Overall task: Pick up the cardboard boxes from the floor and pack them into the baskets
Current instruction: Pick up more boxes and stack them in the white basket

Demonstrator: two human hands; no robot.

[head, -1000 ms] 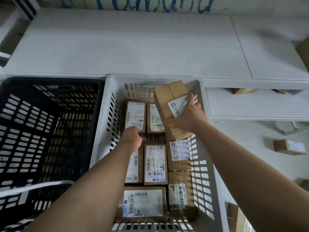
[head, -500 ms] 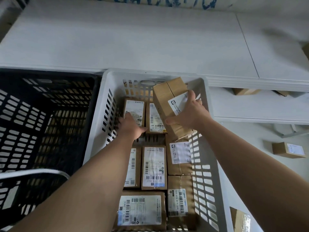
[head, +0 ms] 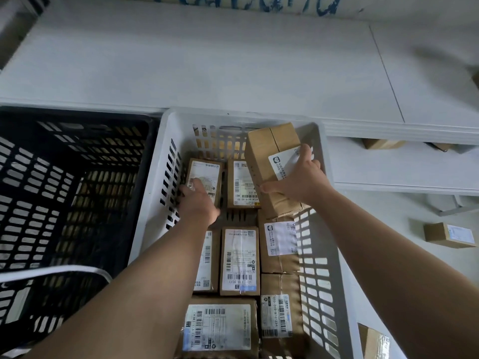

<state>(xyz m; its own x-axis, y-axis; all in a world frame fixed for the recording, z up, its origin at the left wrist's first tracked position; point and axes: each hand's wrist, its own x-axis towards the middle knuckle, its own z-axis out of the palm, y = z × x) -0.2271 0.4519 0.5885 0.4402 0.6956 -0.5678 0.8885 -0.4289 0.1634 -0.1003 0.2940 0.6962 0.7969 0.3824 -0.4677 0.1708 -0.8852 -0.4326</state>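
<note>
White shelving (head: 207, 60) fills the far side, pale floor runs off right, and two baskets sit side by side below. Right hand (head: 298, 177) has a box (head: 269, 151) clamped, thumb on its near-left face and fingers over the label. It hangs tilted above the far-right corner of the white basket (head: 166, 156). Left hand (head: 199, 203) is in there too, fingers laid flat on the far-left box (head: 204, 172), not curled round it.

Progress? Well along for this basket, I'd say: labelled boxes cover nearly all the bottom that shows. Work remains, though. One floor box (head: 449, 234) lies off to the right, a near box (head: 373, 340) is cut off by the frame edge, and shelf boxes (head: 381, 144) peek out from under the shelving.

Black basket (head: 77, 117), on the left: too dark to say what's inside. The held box hides the corner beneath it, the arms cover part of the near-left row, and the label print can't be read.
</note>
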